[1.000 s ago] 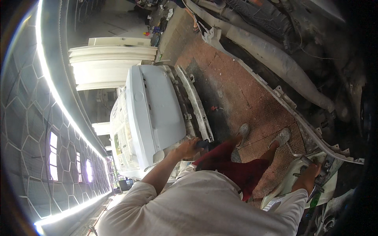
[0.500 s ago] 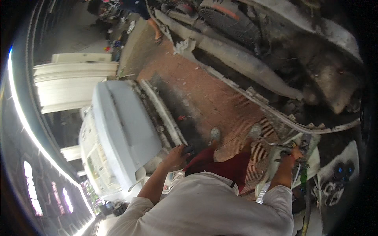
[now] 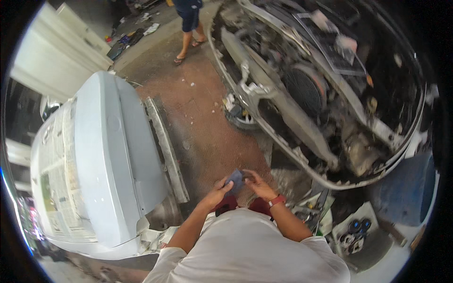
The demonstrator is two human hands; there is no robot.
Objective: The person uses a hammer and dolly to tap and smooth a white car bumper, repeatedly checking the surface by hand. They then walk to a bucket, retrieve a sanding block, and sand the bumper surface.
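In front of my waist, my left hand (image 3: 219,191) is closed on a small blue-grey folded sheet (image 3: 233,178), its thumb lying on top. Whether the sheet is sandpaper or cloth I cannot tell. Close beside it on the right is my right hand (image 3: 260,185), with a red band at the wrist. Its fingers are bent together near the sheet's right edge, over something small and dark that is blurred. Below both hands lies the reddish-brown textured floor (image 3: 198,122).
Left stands a pale blue-grey car body (image 3: 106,155) with newspaper-covered glass (image 3: 59,174); a long metal strip (image 3: 165,151) lies alongside. Right is an open engine bay (image 3: 302,89). A blue barrel (image 3: 408,188) and a white container (image 3: 373,221) stand nearer. Another person (image 3: 188,23) stands at the far end.
My right hand has come from the cluttered items at the right to meet my left hand in front of me. The view has turned, showing more of the engine bay and the other person.
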